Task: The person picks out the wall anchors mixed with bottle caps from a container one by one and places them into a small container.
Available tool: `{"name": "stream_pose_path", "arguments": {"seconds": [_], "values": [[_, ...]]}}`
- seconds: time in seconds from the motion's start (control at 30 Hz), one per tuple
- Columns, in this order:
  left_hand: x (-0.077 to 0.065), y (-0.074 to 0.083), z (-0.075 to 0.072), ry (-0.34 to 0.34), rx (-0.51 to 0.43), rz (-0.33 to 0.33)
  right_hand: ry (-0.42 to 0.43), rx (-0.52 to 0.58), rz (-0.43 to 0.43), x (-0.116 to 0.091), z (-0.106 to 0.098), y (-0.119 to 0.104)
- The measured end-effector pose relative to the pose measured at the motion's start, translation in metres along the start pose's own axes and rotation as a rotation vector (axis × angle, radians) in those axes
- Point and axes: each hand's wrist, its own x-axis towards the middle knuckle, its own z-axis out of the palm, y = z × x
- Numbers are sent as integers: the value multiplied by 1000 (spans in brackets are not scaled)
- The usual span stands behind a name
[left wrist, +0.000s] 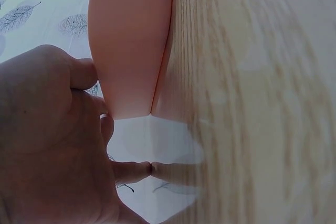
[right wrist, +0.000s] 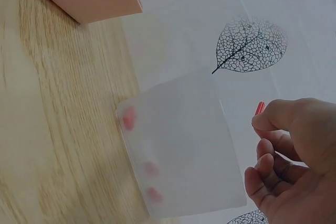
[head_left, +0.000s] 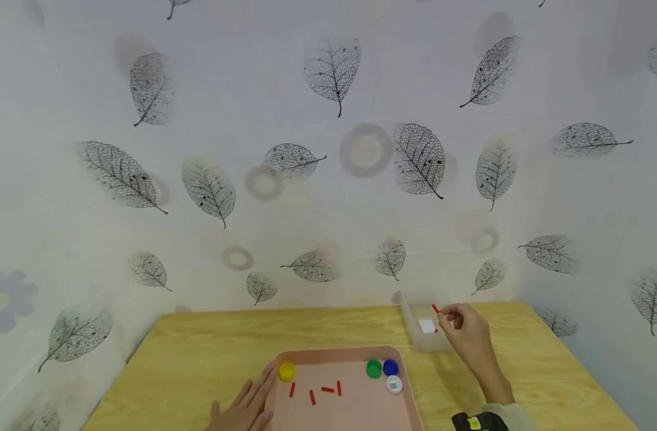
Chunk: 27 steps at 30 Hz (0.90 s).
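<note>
Between thumb and forefinger my right hand (head_left: 468, 336) pinches a small red stick (right wrist: 260, 108), raised over the translucent plastic box (head_left: 414, 326). Through the box's wall, blurred red shapes (right wrist: 128, 118) show in the right wrist view. My left hand (head_left: 243, 408) lies with fingers extended at the left edge of the pink tray (head_left: 341, 413), fingertips right at its side. Several red sticks (head_left: 312, 397) lie scattered on the tray floor.
A yellow cap (head_left: 286, 371) sits in the tray's far left corner. Green (head_left: 374, 369), blue (head_left: 391, 367) and white (head_left: 394, 384) caps cluster at its far right. The wooden table (head_left: 199, 347) ends at a leaf-patterned backdrop (head_left: 318, 209).
</note>
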Motion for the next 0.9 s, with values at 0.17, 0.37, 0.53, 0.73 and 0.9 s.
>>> {"name": "stream_pose_path", "arguments": {"seconds": [0.17,0.37,0.53,0.73,0.9], "values": [[1,2,-1,-23,-29,-27,-14,-4,23,0,2,3],[0,4,-3,-21,-18,-29,-13,2,25,-1,7,7],[-1,4,-3,-13,-18,-28,-7,9,22,-1,9,6],[0,4,-4,-24,-22,-48,-26,-7,34,-1,10,7],[0,2,-4,-33,-33,-23,-5,-39,-28,-2,11,10]]}}
